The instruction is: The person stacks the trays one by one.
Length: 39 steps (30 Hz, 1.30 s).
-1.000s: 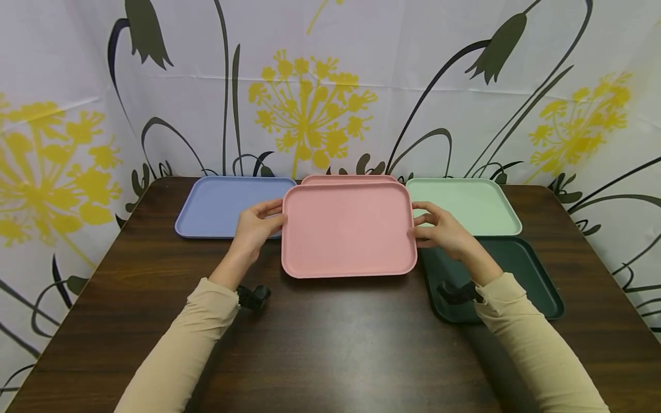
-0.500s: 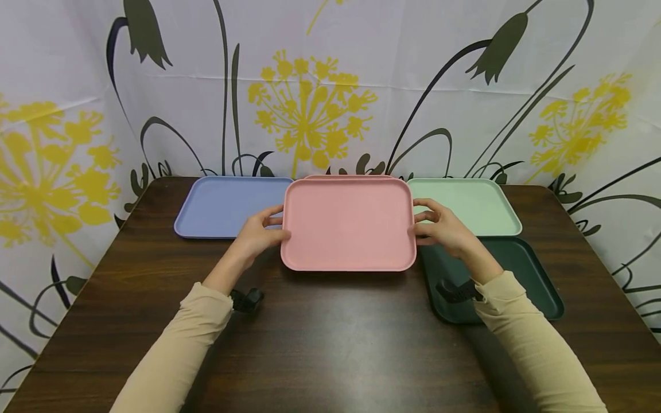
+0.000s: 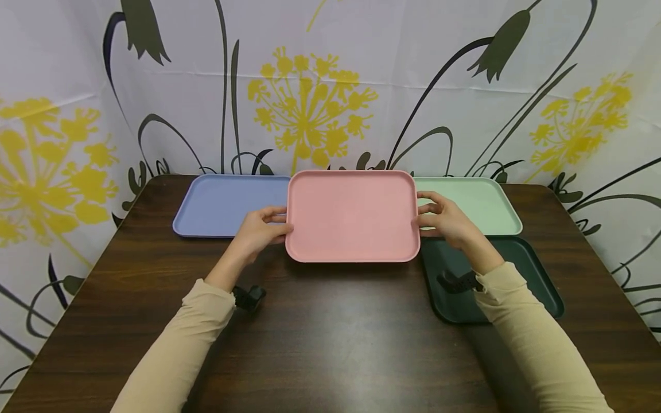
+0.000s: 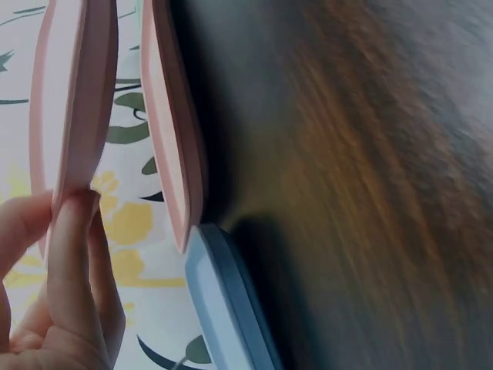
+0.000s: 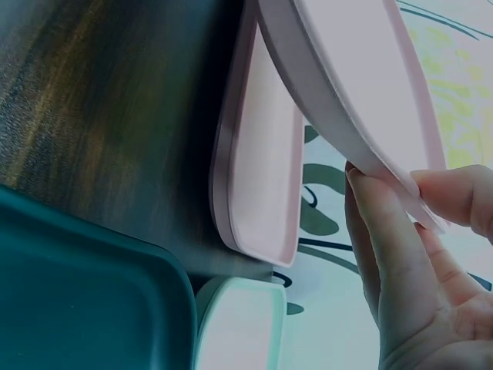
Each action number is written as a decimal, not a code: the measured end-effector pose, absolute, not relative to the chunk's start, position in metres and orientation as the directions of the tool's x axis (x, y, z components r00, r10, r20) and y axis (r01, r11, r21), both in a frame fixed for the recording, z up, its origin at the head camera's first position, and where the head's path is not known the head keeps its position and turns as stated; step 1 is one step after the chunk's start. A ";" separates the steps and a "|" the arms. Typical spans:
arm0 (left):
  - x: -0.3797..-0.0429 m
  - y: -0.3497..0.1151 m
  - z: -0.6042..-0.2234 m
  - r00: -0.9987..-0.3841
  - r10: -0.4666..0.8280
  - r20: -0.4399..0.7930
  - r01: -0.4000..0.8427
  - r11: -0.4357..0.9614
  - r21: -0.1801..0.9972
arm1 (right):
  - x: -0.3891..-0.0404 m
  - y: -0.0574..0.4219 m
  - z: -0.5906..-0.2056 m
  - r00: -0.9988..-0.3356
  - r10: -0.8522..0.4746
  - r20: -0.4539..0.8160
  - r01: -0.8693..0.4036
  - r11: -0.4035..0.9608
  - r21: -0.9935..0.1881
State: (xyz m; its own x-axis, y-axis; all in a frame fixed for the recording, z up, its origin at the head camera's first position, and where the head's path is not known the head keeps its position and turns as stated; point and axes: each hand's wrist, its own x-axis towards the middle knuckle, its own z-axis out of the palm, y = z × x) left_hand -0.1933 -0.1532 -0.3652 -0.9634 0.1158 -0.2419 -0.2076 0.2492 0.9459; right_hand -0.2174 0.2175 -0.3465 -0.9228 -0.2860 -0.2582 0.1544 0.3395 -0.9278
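A pink rectangular tray [image 3: 353, 217] is held up above the table between both hands. My left hand [image 3: 258, 234] pinches its left rim, thumb over the edge and fingers underneath. At the opposite short side, my right hand [image 3: 446, 221] grips the rim in the same way. Both wrist views show a second pink tray [image 5: 262, 169] lying on the table below, with a gap under the raised one. From the head view that lower tray is hidden behind the held tray.
On the dark wooden table [image 3: 330, 344], a blue tray [image 3: 227, 201] lies at the back left and a light green tray [image 3: 472, 203] at the back right. A dark green tray [image 3: 516, 275] sits in front of it, under my right forearm. A flowered cloth [image 3: 196, 103] hangs behind.
The held pink tray has risen and moved away, lately slightly rightward, covering the pink tray behind it. Both hands moved with it; the left thumb shifted a little lower along the rim.
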 end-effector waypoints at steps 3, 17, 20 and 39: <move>-0.196 -0.150 -0.363 -0.971 0.081 -0.224 -0.198 0.249 0.948 | -0.220 0.217 -0.347 -0.926 -0.271 -0.262 0.163 0.338 -0.927; -0.214 -0.138 -0.349 -0.986 -0.025 -0.164 -0.166 0.201 0.966 | -0.230 0.212 -0.341 -0.953 -0.182 -0.244 0.200 0.231 -0.952; -0.218 -0.137 -0.349 -0.986 -0.040 -0.161 -0.166 0.192 0.967 | -0.231 0.210 -0.342 -0.961 -0.161 -0.227 0.194 0.196 -0.961; -0.237 -0.123 -0.365 -0.967 -0.199 -0.159 -0.185 0.122 0.975 | -0.245 0.199 -0.357 -0.976 -0.104 -0.194 0.168 0.219 -0.961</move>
State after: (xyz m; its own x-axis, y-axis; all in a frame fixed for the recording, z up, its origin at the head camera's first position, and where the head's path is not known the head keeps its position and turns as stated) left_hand -0.2366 -0.1226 -0.3646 -0.9671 -0.1986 -0.1589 -0.1853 0.1220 0.9751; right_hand -0.2451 0.1995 -0.3569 -0.9755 -0.1036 -0.1940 0.1679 0.2190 -0.9612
